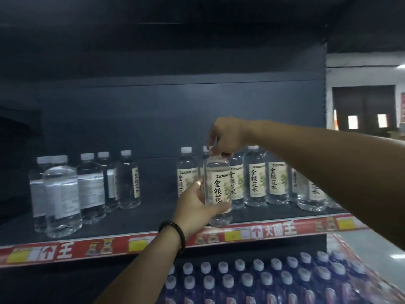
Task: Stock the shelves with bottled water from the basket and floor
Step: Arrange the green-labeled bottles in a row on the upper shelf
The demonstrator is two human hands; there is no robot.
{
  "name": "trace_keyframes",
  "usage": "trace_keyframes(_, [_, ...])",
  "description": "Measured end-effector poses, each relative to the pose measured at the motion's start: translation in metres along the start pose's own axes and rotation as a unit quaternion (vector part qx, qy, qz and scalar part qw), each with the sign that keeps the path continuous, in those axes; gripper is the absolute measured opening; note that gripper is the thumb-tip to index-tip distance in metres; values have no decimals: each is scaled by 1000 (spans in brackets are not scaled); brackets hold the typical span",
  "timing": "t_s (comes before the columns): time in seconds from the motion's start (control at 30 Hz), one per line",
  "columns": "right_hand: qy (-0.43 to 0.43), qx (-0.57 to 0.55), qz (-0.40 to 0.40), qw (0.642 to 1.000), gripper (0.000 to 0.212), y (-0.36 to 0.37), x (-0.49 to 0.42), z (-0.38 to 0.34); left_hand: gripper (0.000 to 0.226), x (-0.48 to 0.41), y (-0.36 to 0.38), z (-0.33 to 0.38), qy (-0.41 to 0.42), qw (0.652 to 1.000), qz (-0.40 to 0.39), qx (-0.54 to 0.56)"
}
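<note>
One bottle (219, 183): left hand (195, 208), right hand (228, 137); five bottles (88, 185) leftward.

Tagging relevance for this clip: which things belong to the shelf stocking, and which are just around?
Job: held bottle, left hand, right hand, shelf, stocked bottles.
Around: wrapped pack of blue bottles below, price strip, dark doors behind.
</note>
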State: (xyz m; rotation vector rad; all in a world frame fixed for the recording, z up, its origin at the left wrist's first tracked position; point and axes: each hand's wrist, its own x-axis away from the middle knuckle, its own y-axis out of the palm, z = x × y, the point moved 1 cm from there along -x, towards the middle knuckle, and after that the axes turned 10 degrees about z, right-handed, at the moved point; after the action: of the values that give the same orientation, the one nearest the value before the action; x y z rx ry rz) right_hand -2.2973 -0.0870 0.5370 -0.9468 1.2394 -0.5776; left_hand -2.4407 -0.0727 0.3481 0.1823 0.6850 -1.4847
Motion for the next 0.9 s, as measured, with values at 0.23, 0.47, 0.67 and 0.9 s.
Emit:
trace_keyframes(0.23, [73,37,23,996,19,-23,41,55,63,-1,77,23,9,1000,18,-20])
trace_keyframes(0.47, [100,85,59,990,29,-25,67,109,62,-9,139,44,26,999,5,-22])
trace_keyframes(0.67, [114,92,86,985,38,-16,72,136,75,-18,172,46,24,999,9,-25])
trace_keyframes(0.9, [119,102,94,983,29,-15,65,152,65,-30,189,41,13,1000,8,-25])
